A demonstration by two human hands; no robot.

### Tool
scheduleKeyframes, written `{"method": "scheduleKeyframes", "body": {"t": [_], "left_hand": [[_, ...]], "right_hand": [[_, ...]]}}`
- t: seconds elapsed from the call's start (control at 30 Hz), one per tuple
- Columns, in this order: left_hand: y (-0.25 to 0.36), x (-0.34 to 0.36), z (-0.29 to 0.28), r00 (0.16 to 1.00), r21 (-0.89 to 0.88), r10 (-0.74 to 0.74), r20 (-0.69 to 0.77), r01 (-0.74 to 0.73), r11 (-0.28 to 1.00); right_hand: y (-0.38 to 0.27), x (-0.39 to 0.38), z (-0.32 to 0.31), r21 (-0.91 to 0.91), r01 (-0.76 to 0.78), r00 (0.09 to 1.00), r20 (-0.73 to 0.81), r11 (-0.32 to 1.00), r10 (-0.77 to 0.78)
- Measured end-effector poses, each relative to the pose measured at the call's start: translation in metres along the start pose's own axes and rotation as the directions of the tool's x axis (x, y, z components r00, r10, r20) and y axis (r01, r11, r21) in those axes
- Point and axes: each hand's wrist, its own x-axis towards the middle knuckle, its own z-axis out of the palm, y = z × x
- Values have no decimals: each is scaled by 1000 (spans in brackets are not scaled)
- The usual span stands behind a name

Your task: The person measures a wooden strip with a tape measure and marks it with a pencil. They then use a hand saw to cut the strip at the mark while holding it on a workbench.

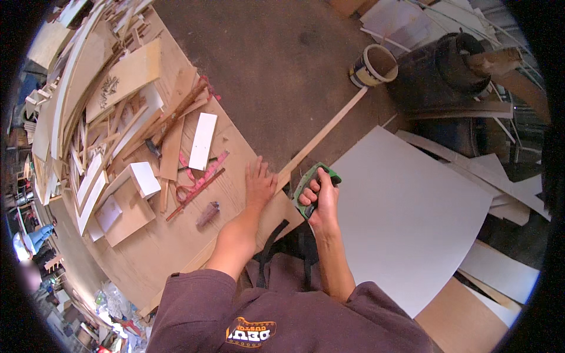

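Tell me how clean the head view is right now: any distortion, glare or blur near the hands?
Head view: strong fisheye, so the long wooden strip and workbench edges bow toward a black rim; both hands sharp, right hand closed on the green tool, left hand flat; white board bright, not blown out; lower-left corner blurred.

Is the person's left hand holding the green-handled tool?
No, the left hand lies flat and open on the wooden workbench; the right hand grips the green-handled tool.

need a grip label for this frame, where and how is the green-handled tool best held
By its closed loop handle: the right hand wraps the green handle from the near, body side, fingers through the loop. The rest of the tool seems to run away along the wooden strip.
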Motion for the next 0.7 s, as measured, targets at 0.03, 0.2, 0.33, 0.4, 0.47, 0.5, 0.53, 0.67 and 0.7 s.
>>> {"method": "scheduleKeyframes", "body": {"t": [0.03, 0.2, 0.33, 0.4, 0.47, 0.5, 0.53, 0.67, 0.7], "left_hand": [[0, 5, 0, 999, -10, -9, -31, 9, 1000], [18, -2, 0, 1000, -23, -24, -10, 23, 999], [-5, -1, 2, 999, 16, 10, -51, -9, 1000], [3, 4, 1, 999, 2, -15, -42, 15, 1000], [11, -4, -3, 1000, -14, -20, -12, 19, 1000], [14, -4, -3, 1000, -1, -6, 4, 6, 1000], [16, -3, -4, 1000, 10, 9, 20, -9, 1000], [9, 8, -1, 1000, -8, 10, -12, -10, 1000], [2, 2, 0, 1000, 29, 11, 8, -12, 999]], "right_hand": [[2, -2, -7, -40, 6, 1000, 16, 999, -5], [26, 34, 0, -122, 95, 993, -54, 988, -102], [14, 23, -13, -153, 54, 996, -63, 987, -64], [-17, -11, -15, 5, -75, 991, 108, 997, 74], [-18, -20, -7, -26, -44, 994, 95, 999, 46], [-17, -19, -4, -44, -6, 998, 63, 999, 9], [-19, -16, 0, -62, 31, 999, 31, 998, -29], [-34, 7, 14, -15, -8, 998, 67, 1000, 9], [-32, 6, 9, -17, -3, 997, 77, 1000, 5]]}}
